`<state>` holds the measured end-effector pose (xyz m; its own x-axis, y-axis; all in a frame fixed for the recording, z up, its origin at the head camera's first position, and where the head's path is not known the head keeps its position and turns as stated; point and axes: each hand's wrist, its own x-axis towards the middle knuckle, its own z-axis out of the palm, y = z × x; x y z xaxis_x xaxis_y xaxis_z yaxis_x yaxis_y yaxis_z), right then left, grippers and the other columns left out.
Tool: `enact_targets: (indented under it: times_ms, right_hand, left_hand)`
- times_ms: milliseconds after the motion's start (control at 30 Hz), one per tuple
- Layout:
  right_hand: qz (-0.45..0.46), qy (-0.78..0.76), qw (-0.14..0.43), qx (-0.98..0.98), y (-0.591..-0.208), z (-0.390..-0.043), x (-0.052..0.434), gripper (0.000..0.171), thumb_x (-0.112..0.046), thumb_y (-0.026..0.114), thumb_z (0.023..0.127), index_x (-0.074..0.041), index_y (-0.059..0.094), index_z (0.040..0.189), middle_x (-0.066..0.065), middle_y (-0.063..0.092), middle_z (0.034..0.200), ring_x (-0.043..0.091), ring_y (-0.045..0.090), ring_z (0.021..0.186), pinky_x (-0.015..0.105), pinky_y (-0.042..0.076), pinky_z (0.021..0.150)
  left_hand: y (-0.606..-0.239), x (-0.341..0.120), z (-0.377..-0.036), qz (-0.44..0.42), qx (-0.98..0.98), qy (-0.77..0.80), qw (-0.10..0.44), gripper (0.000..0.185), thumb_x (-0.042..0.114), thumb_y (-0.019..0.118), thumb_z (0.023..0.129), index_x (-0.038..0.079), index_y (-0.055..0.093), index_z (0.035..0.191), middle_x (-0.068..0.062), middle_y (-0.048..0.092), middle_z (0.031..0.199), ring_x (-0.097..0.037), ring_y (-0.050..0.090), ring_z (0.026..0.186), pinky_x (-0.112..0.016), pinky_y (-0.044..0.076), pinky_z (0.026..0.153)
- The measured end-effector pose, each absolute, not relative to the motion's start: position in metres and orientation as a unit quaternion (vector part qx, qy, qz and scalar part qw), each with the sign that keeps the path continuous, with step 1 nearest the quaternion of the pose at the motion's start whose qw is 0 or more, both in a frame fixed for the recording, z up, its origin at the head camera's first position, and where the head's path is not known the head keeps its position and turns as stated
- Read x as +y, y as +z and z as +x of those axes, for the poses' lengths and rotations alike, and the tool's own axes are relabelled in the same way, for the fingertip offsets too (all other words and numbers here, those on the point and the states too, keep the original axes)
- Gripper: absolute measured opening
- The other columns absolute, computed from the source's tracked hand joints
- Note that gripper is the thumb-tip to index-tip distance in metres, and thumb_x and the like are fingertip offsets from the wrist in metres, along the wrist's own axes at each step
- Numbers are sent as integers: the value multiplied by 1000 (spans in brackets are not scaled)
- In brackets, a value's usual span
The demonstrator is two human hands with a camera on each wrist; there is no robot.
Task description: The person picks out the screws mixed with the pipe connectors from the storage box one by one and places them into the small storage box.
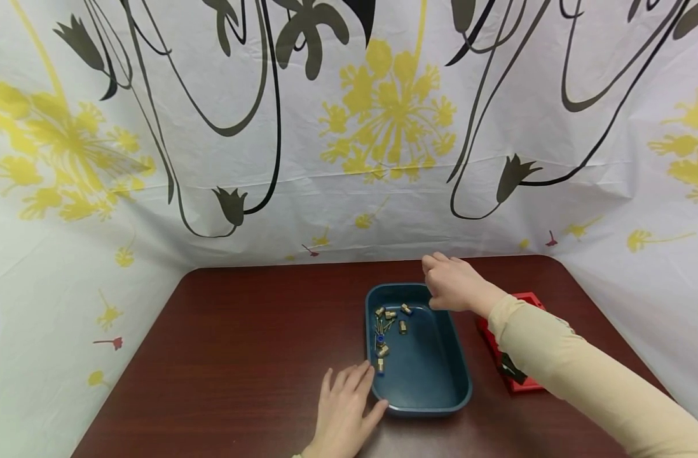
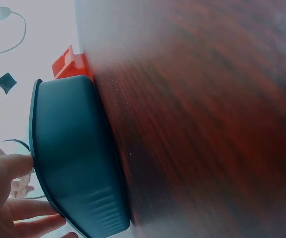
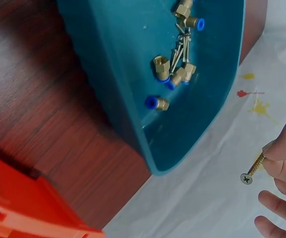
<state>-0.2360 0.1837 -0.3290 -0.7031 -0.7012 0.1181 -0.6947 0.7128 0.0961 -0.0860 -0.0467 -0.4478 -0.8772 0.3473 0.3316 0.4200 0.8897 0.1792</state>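
Note:
A brass-coloured screw [image 3: 255, 167] with a cross-slot head is pinched between thumb and forefinger of my right hand [image 1: 454, 283]. That hand is over the far right corner of a blue-green tray [image 1: 435, 381]; the screw itself is hidden in the head view. My left hand [image 1: 344, 407] rests its spread fingers on the tray's near left rim, and the left wrist view shows its thumb and fingers touching the edge. Inside the tray lie several brass fittings [image 3: 161, 67] with blue collars, and a small bunch of screws [image 3: 181, 49] among them.
Right of the tray sits a red bin [image 1: 530, 385], partly covered by my right forearm, with something dark in it. All stand on a dark red-brown wooden table [image 1: 257, 356]. A white patterned cloth [image 1: 303, 191] hangs behind the table's far edge.

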Motion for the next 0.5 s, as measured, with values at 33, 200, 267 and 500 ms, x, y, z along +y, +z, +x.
enact_targets:
  times_ms: [33, 200, 267, 500]
  right_hand:
    - [376, -20, 73, -924, -328, -236, 186, 32, -15, 69, 65, -22, 43, 46, -4, 38, 76, 15, 33, 70, 27, 29, 52]
    - [368, -15, 80, -926, -326, -234, 198, 34, -17, 71, 65, -21, 43, 46, -3, 39, 76, 16, 35, 71, 27, 31, 52]
    - [365, -15, 84, -927, -326, -233, 203, 34, -18, 72, 64, -20, 42, 47, -3, 39, 76, 16, 35, 71, 27, 31, 51]
    - [352, -7, 95, -931, -328, -230, 224, 32, -14, 67, 63, -20, 40, 46, -4, 38, 74, 16, 36, 71, 26, 31, 50]
  left_hand:
    - [-448, -47, -86, -199, -961, -125, 147, 52, 47, 59, 78, 10, 59, 116, -2, 52, 120, -19, 47, 103, -56, 31, 85]
    - [-447, -47, -86, -197, -962, -124, 145, 52, 46, 60, 78, 10, 59, 116, -2, 52, 120, -20, 47, 103, -56, 30, 85]
    - [-447, -46, -86, -195, -962, -122, 144, 52, 47, 60, 78, 11, 59, 116, -2, 52, 120, -20, 47, 103, -56, 30, 85]
    - [-448, -46, -86, -194, -963, -119, 145, 52, 47, 60, 78, 11, 59, 115, -2, 52, 119, -19, 47, 103, -56, 30, 86]
